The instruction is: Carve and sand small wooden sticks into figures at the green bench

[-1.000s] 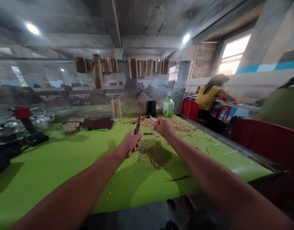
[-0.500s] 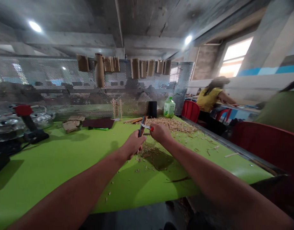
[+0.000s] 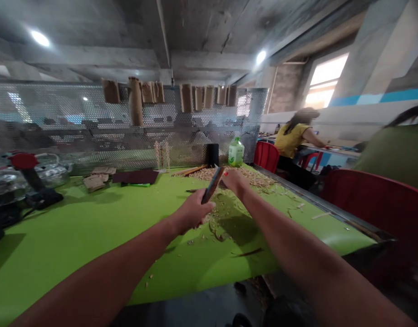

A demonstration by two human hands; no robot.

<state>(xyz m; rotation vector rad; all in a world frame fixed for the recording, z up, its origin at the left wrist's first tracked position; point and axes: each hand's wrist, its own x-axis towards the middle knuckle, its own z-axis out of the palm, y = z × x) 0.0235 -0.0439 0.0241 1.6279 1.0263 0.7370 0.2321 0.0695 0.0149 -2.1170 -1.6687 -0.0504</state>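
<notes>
Near the middle of the green table, my left hand is closed round a narrow dark-and-brown strip, which slants up to the right. My right hand is closed on a small tool with a red part, just beyond the strip's upper end. Most of that tool is hidden, and I cannot tell whether it touches the strip. Pale shavings lie heaped behind my right hand, and smaller curls are scattered below both hands.
A green-labelled bottle and a black block stand at the back before a perforated metal screen. Dark sheets and kettles are to the left. People sit beyond red chairs on the right.
The strip now tilts further right, and its upper end has moved right. My right hand has shifted slightly right, and the light blade seen across the strip is now mostly hidden. The view has shifted slightly.
</notes>
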